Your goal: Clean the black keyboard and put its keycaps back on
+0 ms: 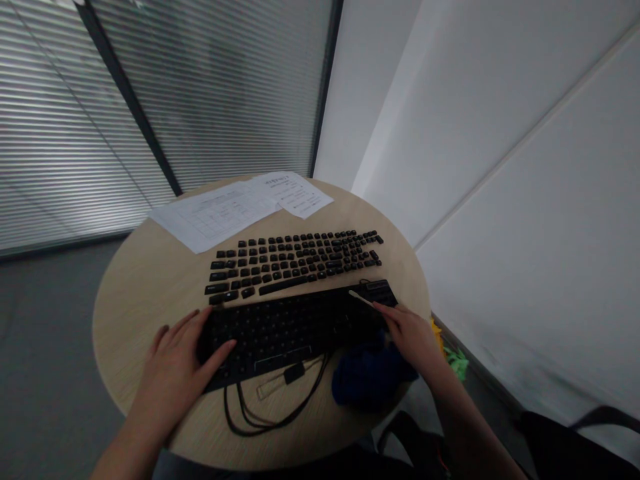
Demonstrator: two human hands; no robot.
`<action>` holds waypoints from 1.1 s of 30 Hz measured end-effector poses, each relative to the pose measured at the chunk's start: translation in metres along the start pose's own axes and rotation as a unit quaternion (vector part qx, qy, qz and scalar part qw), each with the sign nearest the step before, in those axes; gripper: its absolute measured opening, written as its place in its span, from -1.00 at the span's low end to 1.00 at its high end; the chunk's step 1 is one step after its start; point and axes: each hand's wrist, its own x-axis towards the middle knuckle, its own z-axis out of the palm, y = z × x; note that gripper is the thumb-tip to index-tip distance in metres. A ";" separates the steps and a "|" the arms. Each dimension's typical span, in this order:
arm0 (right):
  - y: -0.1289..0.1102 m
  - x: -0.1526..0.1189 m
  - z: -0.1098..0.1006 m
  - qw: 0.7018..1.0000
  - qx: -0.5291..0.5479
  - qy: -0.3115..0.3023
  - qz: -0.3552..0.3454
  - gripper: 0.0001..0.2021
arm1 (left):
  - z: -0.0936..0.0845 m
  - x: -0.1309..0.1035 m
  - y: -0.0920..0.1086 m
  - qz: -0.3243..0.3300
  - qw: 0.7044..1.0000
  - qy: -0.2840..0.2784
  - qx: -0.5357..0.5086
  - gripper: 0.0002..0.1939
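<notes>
A black keyboard base [280,327], its keycaps off, lies across the round table. My left hand [177,363] grips its left end, thumb over the top and fingers along the far left corner. Pinched in my right hand [413,337] is a thin white cotton swab [361,299], its tip over the upper right part of the base. Beyond the base, the loose black keycaps [295,260] are laid out in rows like a keyboard layout. A bunched dark blue cloth [367,377] sits below my right hand, partly under the forearm.
Papers [225,210] cover part of the table's far side. A black cable [270,423] loops near the front edge, beside a small wire-framed black item [294,373]. A white wall [525,167] rises at the right; window blinds [225,87] stand behind. A black bag or chair part [575,447] is lower right.
</notes>
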 end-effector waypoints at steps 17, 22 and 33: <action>-0.020 0.004 -0.002 1.000 -0.020 -0.012 0.015 -0.58 | -0.003 0.002 0.003 -0.011 1.000 -0.016 0.010 -0.13; 0.004 0.002 -0.010 0.995 -0.065 0.025 0.072 -0.58 | -0.003 0.002 0.002 -0.012 1.000 -0.022 0.007 -0.14; 0.003 -0.002 -0.003 0.996 -0.057 0.025 0.070 -0.59 | -0.003 0.001 0.002 -0.007 1.000 -0.018 0.006 -0.19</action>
